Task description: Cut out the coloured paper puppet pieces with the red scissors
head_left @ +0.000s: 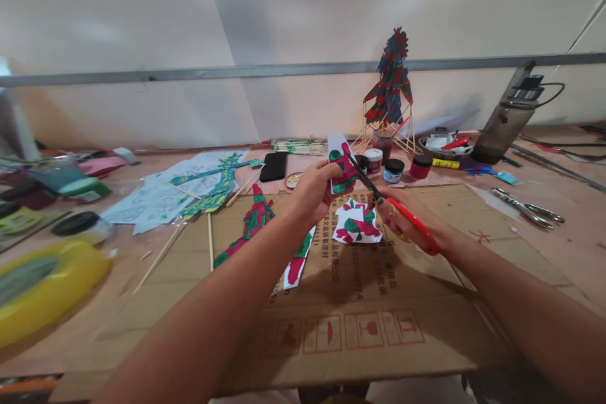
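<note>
My left hand [313, 192] pinches a strip of white paper painted red and green [341, 163], held upright above the cardboard sheet [360, 328]. My right hand [402, 218] grips red-handled scissors [411, 219]; their dark blades [363, 177] cross the lower part of the held strip. Beneath the hands lie a painted paper offcut [356, 223], a long red and green strip [298, 260] and a red and green cut-out figure [249, 224].
Small paint pots [392, 170] and a painted figure on sticks [391, 85] stand at the back. A black phone [273, 166], a green and yellow cut-out on printed sheets [211, 186], bamboo sticks [161, 255], yellow tape roll [42, 287], pliers [528, 208] and a bottle [506, 123] surround the cardboard.
</note>
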